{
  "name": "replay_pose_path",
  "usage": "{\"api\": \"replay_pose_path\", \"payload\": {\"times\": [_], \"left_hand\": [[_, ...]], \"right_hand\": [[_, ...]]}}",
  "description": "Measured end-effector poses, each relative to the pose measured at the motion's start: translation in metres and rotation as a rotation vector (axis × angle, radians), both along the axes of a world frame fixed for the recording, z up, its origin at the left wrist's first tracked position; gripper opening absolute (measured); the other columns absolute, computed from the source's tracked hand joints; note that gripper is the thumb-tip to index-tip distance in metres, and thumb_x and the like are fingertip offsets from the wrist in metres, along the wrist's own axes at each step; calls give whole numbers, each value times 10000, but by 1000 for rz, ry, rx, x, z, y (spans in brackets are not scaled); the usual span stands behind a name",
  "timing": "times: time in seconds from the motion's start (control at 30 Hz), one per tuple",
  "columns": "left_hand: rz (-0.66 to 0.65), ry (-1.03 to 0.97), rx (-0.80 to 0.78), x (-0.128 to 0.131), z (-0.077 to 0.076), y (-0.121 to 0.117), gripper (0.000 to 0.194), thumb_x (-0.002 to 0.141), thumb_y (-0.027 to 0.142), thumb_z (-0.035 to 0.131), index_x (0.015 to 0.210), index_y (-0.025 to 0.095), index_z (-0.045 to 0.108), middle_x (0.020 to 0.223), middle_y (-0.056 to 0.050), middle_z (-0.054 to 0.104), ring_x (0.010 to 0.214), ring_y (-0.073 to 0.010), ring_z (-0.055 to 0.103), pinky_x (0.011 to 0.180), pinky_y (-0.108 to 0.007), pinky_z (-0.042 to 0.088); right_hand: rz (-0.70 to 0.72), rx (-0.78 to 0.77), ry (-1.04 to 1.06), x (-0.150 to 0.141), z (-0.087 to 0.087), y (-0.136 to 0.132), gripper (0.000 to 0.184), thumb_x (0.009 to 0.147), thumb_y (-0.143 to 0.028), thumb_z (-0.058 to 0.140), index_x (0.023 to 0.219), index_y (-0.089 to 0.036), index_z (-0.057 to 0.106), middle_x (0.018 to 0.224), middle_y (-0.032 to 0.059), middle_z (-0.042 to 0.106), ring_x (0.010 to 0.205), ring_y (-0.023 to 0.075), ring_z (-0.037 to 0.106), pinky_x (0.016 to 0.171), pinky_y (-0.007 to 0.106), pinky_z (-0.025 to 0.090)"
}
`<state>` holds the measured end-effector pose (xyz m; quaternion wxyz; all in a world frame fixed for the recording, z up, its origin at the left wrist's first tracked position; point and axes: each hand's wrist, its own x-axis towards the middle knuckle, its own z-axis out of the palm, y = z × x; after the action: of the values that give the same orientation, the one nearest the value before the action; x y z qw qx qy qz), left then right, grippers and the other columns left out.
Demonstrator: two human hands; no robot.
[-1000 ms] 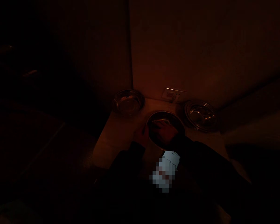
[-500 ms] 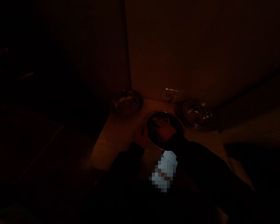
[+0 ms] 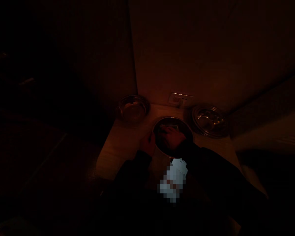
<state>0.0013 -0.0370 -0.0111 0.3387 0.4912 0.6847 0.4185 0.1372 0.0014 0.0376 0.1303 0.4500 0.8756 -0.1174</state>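
Note:
In very dim light, a dark round bowl (image 3: 164, 153) with a thin shiny rim stands near the middle of the small wooden table. My left hand (image 3: 148, 144) is closed at the bowl's left rim, thumb towards the inside. Inside the bowl is my right hand (image 3: 171, 137), its fingers bent downward over a pale-edged item (image 3: 174, 126) that I cannot make out. Most of that item is hidden by the hand and the darkness. Dark sleeves cover both forearms.
A shiny metal bowl (image 3: 134, 111) stands at the table's back left, a stack of metal bowls (image 3: 208, 121) at its back right. On the wall behind is a socket plate (image 3: 180, 98). A lit, partly pixelated phone screen (image 3: 174, 180) glows below the middle bowl.
My right hand has shifted very slightly within the bowl. My left hand stays at the rim, and the view has tilted a little.

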Motion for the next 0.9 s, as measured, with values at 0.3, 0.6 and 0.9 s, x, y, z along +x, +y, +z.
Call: {"api": "replay_pose_path", "payload": {"times": [0.3, 0.6, 0.9], "left_hand": [[24, 7, 9, 1, -2, 0, 317, 896, 211, 443, 1027, 77, 699, 989, -145, 724, 914, -235, 679, 829, -316, 518], [8, 20, 41, -2, -5, 0, 307, 893, 258, 443, 906, 118, 715, 859, -109, 734, 792, -214, 677, 747, -296, 521], [20, -7, 21, -2, -8, 1, 329, 878, 273, 433, 966, 108, 704, 954, -129, 730, 883, -232, 671, 789, -315, 513]], "right_hand": [[70, -45, -16, 3, 8, -12, 414, 856, -216, 491, 1248, -294, 599, 1438, 58, 446, 1303, 287, 365, 975, 512, 377], [24, -15, -10, -3, 7, -9, 406, 892, -214, 433, 1263, -281, 585, 1462, 74, 413, 1279, 293, 396, 937, 523, 410], [63, -41, 2, 1, 7, -9, 422, 860, -182, 473, 1247, -290, 602, 1453, 56, 432, 1318, 276, 364, 988, 488, 379]]}}
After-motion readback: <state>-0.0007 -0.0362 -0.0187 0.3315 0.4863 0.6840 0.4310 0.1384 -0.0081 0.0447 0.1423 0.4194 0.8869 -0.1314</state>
